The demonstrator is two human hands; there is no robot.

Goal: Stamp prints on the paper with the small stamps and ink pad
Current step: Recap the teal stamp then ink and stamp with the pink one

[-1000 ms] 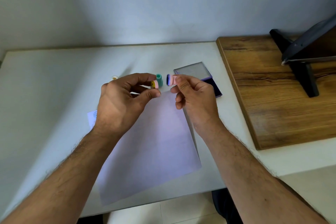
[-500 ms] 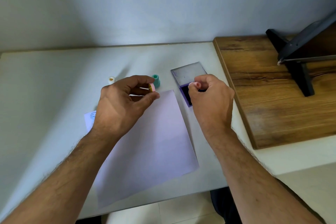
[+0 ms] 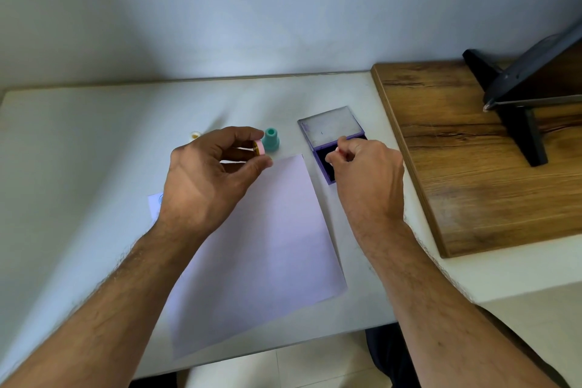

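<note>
1. Table (image 3: 94, 151): carrying everything.
2. Paper (image 3: 267, 246): lying blank; prints seemingly still pending.
3. Left hand (image 3: 208, 179): hovering, grip pinching a pink cap (image 3: 259, 147).
4. Right hand (image 3: 368, 173): grip closing on something hidden, over the ink pad (image 3: 324, 164).
5. Teal stamp (image 3: 271, 139): standing unused.

Table top (image 3: 94, 142): smooth, matt white. Board (image 3: 472, 167) along its right edge: wood-grain finish, brown with dark streaks, low sheen. Paper (image 3: 267, 246) near the front edge: plain, matt, pale lilac cast, flat and uncreased. Ink pad (image 3: 327, 167) case: purple plastic; its raised lid (image 3: 330, 126) was clear plastic, slightly scuffed and glossy; pad surface dark and matt. Teal stamp (image 3: 271, 139) beside the paper's far edge: smooth matt plastic. Black stand (image 3: 519, 123) on the board: matt, material unclear, with a thin shiny edge
</note>
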